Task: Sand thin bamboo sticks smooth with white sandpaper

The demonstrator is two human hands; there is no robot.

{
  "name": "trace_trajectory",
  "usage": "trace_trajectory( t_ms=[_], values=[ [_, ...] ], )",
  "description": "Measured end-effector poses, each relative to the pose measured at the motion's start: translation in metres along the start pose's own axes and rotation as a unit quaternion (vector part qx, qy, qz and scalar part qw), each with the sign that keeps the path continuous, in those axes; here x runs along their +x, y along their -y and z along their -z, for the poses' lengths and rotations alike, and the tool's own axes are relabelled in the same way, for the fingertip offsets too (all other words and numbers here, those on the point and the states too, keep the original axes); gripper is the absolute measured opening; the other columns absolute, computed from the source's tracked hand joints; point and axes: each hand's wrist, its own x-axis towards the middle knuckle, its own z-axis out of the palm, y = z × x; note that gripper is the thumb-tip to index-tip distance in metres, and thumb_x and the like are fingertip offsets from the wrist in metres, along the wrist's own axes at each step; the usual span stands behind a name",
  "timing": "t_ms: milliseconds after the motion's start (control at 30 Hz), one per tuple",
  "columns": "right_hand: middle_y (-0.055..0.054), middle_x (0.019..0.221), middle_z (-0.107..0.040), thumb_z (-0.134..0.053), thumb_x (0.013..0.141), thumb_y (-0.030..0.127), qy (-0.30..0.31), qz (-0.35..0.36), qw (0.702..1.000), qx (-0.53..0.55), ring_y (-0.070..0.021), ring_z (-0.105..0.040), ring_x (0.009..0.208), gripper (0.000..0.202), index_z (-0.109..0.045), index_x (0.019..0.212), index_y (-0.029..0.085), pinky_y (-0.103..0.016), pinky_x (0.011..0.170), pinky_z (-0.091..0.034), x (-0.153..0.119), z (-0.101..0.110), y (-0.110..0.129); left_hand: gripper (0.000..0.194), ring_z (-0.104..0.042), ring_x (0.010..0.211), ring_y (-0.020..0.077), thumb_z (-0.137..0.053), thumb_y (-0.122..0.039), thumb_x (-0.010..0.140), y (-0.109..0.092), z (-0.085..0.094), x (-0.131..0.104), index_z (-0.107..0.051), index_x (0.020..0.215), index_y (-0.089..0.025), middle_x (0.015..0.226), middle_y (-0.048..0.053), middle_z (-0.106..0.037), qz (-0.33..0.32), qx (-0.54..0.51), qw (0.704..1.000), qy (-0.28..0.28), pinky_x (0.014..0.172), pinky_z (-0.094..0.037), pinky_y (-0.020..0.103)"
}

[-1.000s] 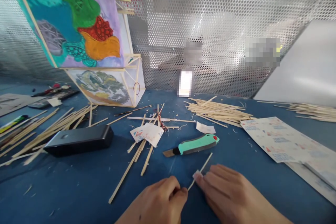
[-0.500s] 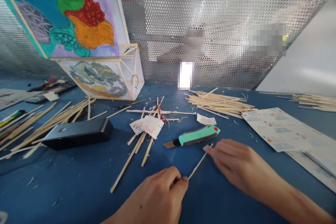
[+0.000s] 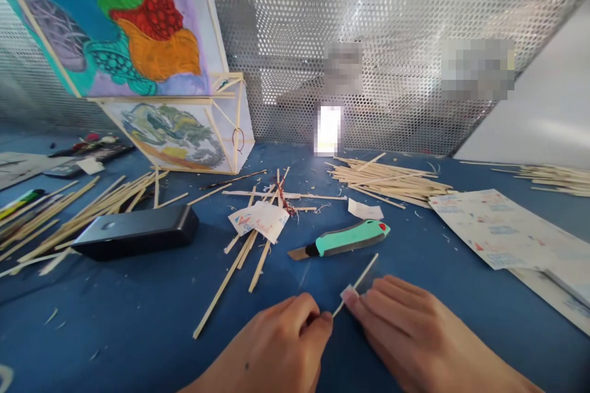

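A thin wooden stick slants up and to the right from my left hand, whose fingers are closed on its lower end. My right hand presses a small pale piece against the stick's middle with its fingertips. Just beyond both hands lies a mint-green utility knife, its blade out and pointing left. Several loose sticks and a printed paper scrap are to the left of the knife.
A black box-shaped object sits at left beside many sticks. Behind it stands a painted frame structure. A stick pile lies near the perforated metal panel. Printed sheets are at right.
My right hand has slid down the stick toward my left hand, taking the small pale piece with it. The stick's upper end now shows bare. My left hand has barely moved.
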Motion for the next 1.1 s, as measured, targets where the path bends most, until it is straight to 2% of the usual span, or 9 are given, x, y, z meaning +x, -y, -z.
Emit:
trace_trajectory(
  t_ms=[167,333,500,667,800,867,1000,1033,1100],
  values=[
    [-0.004,0.081,-0.064,-0.052,0.103,0.007,-0.004,-0.051,0.998,-0.030,-0.0167,-0.061,0.072,0.022,-0.073,0.104,0.012,-0.033,0.067,-0.052,-0.001,0.003,-0.003,0.032,-0.073,0.086,0.0162,-0.046,-0.004,0.097,-0.004,0.003,0.000,-0.072,0.113,-0.016,0.100,0.007,-0.070,0.014,-0.006,1.000,0.009,0.081,-0.063,0.025],
    [-0.003,0.076,-0.061,-0.047,0.103,0.006,0.007,-0.001,0.999,0.034,-0.0161,-0.053,0.063,0.026,-0.071,0.093,0.011,-0.034,0.056,-0.045,0.002,0.000,0.009,0.033,-0.072,0.085,0.0161,-0.049,-0.003,0.093,-0.008,0.007,-0.001,-0.072,0.113,-0.017,0.100,0.006,-0.070,0.029,-0.008,0.999,0.032,0.083,-0.063,0.026],
    [-0.003,0.082,-0.064,-0.053,0.103,0.007,0.003,-0.053,0.999,-0.009,-0.0166,-0.061,0.074,0.022,-0.072,0.113,0.011,-0.033,0.068,-0.052,-0.003,0.000,-0.001,0.031,-0.072,0.086,0.0157,-0.047,-0.005,0.096,-0.007,0.008,0.001,-0.072,0.110,-0.017,0.101,0.006,-0.070,0.037,-0.020,0.999,0.032,0.084,-0.063,0.026],
    [-0.004,0.080,-0.064,-0.051,0.102,0.006,0.007,-0.019,1.000,0.018,-0.0167,-0.057,0.068,0.023,-0.073,0.106,0.009,-0.034,0.062,-0.051,-0.002,0.001,0.003,0.033,-0.072,0.086,0.0167,-0.047,-0.005,0.095,-0.006,0.007,0.000,-0.072,0.112,-0.017,0.101,0.007,-0.070,0.026,-0.020,0.999,0.041,0.083,-0.063,0.027],
    [-0.004,0.083,-0.064,-0.054,0.103,0.008,0.017,-0.034,0.999,-0.033,-0.0178,-0.062,0.076,0.022,-0.073,0.114,0.009,-0.034,0.071,-0.053,-0.007,0.005,-0.015,0.036,-0.072,0.085,0.0167,-0.047,-0.005,0.095,-0.008,0.008,-0.001,-0.072,0.118,-0.017,0.100,0.007,-0.069,0.031,-0.016,0.998,0.044,0.083,-0.063,0.028],
    [-0.004,0.082,-0.063,-0.053,0.102,0.007,0.015,-0.047,0.997,-0.055,-0.0181,-0.062,0.076,0.021,-0.073,0.110,0.009,-0.035,0.072,-0.053,-0.007,0.005,-0.019,0.036,-0.072,0.085,0.0165,-0.047,-0.005,0.096,-0.009,0.009,-0.001,-0.071,0.119,-0.017,0.100,0.006,-0.069,0.034,-0.016,0.998,0.044,0.083,-0.063,0.028],
    [-0.004,0.075,-0.062,-0.048,0.103,0.006,0.010,-0.022,0.999,0.027,-0.0162,-0.055,0.064,0.028,-0.073,0.092,0.012,-0.033,0.057,-0.047,0.007,0.005,0.011,0.032,-0.072,0.084,0.0157,-0.049,-0.003,0.093,-0.008,0.008,-0.001,-0.071,0.112,-0.018,0.100,0.005,-0.069,0.031,-0.004,0.999,0.035,0.081,-0.062,0.026],
    [-0.002,0.072,-0.061,-0.048,0.104,0.007,0.021,-0.017,0.998,0.051,-0.0155,-0.054,0.062,0.029,-0.074,0.093,0.014,-0.033,0.056,-0.046,0.010,0.007,0.020,0.031,-0.071,0.084,0.0153,-0.049,-0.003,0.093,-0.007,0.008,-0.001,-0.070,0.109,-0.018,0.100,0.004,-0.069,0.028,0.005,0.999,0.030,0.080,-0.061,0.025],
    [0.001,0.066,-0.059,-0.049,0.103,0.007,-0.013,-0.029,0.996,0.080,-0.0141,-0.053,0.057,0.029,-0.074,0.095,0.017,-0.032,0.055,-0.047,0.012,0.013,0.030,0.028,-0.070,0.081,0.0137,-0.049,-0.003,0.095,-0.004,0.008,0.000,-0.070,0.106,-0.019,0.097,0.002,-0.069,0.010,0.027,0.999,0.016,0.077,-0.059,0.023]
  ],
)
